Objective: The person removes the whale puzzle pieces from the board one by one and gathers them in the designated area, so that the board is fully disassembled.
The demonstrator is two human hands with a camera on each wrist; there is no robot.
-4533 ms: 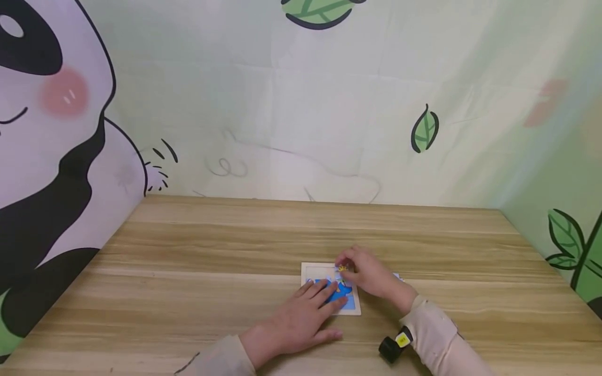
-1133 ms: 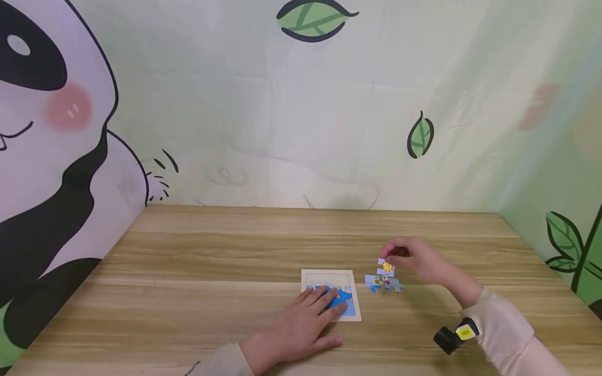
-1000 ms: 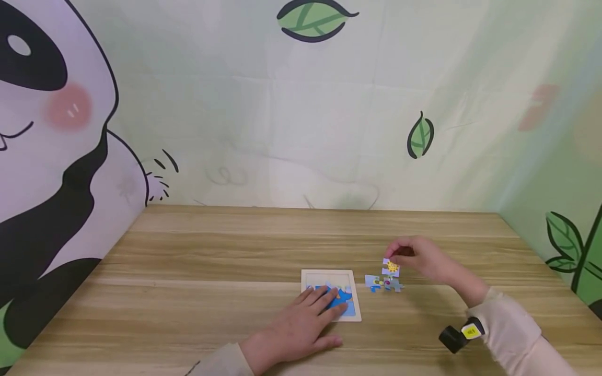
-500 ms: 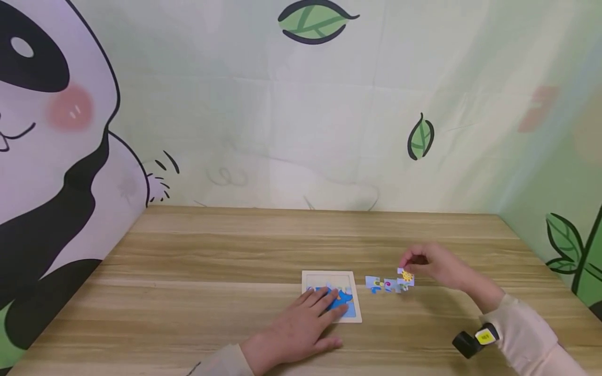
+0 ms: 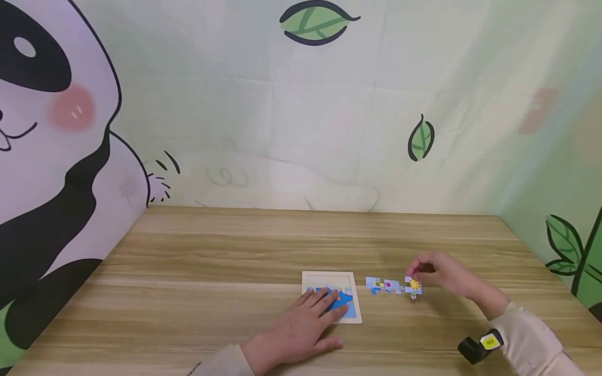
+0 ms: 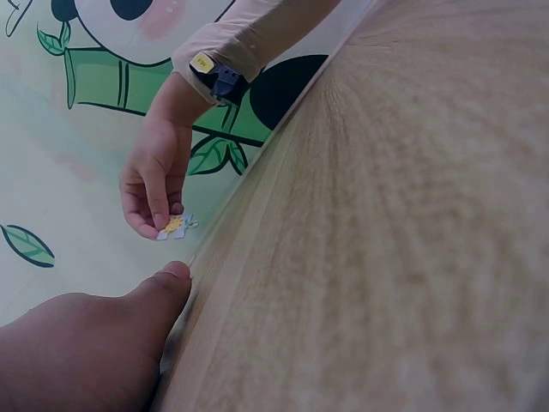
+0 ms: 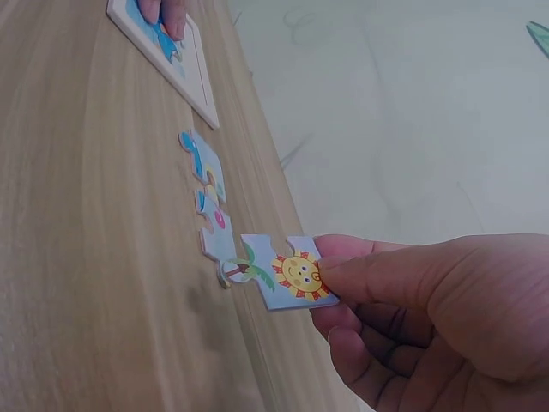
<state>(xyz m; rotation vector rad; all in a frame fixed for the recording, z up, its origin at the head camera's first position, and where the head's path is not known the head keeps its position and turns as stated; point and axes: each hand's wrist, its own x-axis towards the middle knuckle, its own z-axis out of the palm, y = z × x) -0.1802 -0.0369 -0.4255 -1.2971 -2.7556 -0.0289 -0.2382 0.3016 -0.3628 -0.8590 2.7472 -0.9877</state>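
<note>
Right wrist view gives me the sun piece [image 7: 296, 275] pinched between the thumb and fingers of the right hand [image 7: 437, 305], with the sun's edge partly under the thumb. I cannot tell whether its palm-tree end touches the right loose piece [image 5: 391, 285] or only overlaps it in my view. That piece lies on the table [image 5: 226, 297] just beside the left loose piece [image 5: 373, 283]. Farther left is the puzzle frame [image 5: 329, 273], where the left hand [image 5: 301, 321] rests with straight, spread fingers, gripping nothing; the sun piece is well to its right. Those fingers hide much of the blue picture in the frame's near part, so I cannot make it out. From the left wrist I see little of that hand beyond its thumb, and the frame is hidden. On my head view both sleeves are cut off by the near edge.
</note>
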